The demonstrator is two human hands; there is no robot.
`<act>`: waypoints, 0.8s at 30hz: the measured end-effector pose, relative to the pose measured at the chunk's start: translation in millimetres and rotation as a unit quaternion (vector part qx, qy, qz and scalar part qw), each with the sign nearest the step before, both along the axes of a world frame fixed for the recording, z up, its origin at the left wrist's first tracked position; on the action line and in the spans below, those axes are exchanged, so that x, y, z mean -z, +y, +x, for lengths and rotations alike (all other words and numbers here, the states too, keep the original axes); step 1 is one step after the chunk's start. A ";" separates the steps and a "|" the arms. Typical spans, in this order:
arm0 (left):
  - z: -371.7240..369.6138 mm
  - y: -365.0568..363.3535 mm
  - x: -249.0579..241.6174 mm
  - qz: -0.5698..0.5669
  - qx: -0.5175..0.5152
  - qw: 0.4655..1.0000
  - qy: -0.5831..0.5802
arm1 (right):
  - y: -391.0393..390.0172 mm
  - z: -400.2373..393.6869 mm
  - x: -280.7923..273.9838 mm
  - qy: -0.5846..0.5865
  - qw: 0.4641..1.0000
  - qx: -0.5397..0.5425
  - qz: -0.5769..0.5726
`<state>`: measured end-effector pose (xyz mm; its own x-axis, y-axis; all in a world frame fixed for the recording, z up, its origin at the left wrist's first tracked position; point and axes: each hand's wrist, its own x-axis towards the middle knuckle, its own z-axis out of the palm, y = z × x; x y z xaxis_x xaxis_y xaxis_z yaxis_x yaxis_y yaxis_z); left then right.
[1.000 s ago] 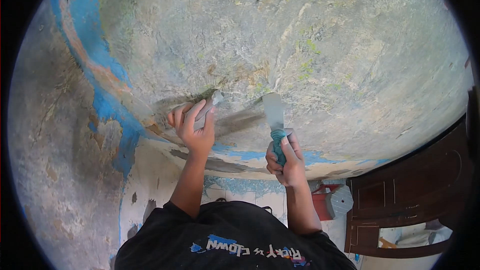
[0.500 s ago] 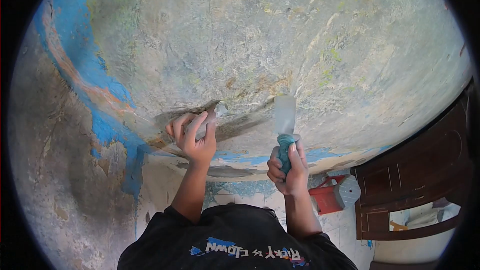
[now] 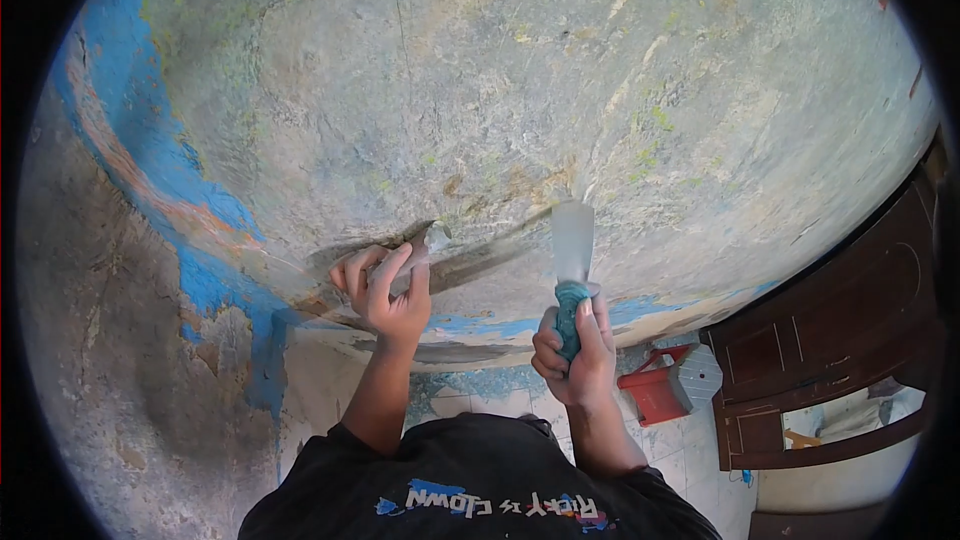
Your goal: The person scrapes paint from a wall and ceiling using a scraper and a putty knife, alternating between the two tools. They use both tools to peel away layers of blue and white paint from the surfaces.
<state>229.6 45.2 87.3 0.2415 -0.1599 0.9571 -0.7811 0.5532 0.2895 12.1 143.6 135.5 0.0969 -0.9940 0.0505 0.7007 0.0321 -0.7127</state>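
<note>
My left hand (image 3: 385, 290) is raised to a worn grey ceiling (image 3: 500, 90) and grips a small grey scraper (image 3: 428, 243), whose tip touches the surface beside a dark scraped streak. My right hand (image 3: 577, 355) is closed around the teal handle of a putty knife (image 3: 572, 240). Its pale flat blade points up and lies against the ceiling, to the right of the scraper. Both arms rise from my black printed shirt (image 3: 470, 490).
A band of blue and orange paint (image 3: 170, 190) runs along the ceiling's edge at the left, above a stained wall (image 3: 100, 360). Below me are a tiled floor (image 3: 480, 390), a red bucket (image 3: 655, 395) and a dark wooden door (image 3: 830, 360) at the right.
The putty knife has moved to the right along the ceiling and its blade now stands more upright. My left hand with the scraper has dropped slightly. The view has shifted.
</note>
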 end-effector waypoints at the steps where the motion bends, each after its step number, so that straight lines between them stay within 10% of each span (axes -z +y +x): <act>1: 0.9 0.5 -0.2 0.001 0.000 1.000 -0.003 | 1.5 -0.2 4.0 0.003 1.000 0.005 0.002; 24: 2.2 -0.6 -2.6 -0.011 0.007 1.000 -0.010 | -3.4 -4.9 5.0 0.040 0.999 0.002 -0.016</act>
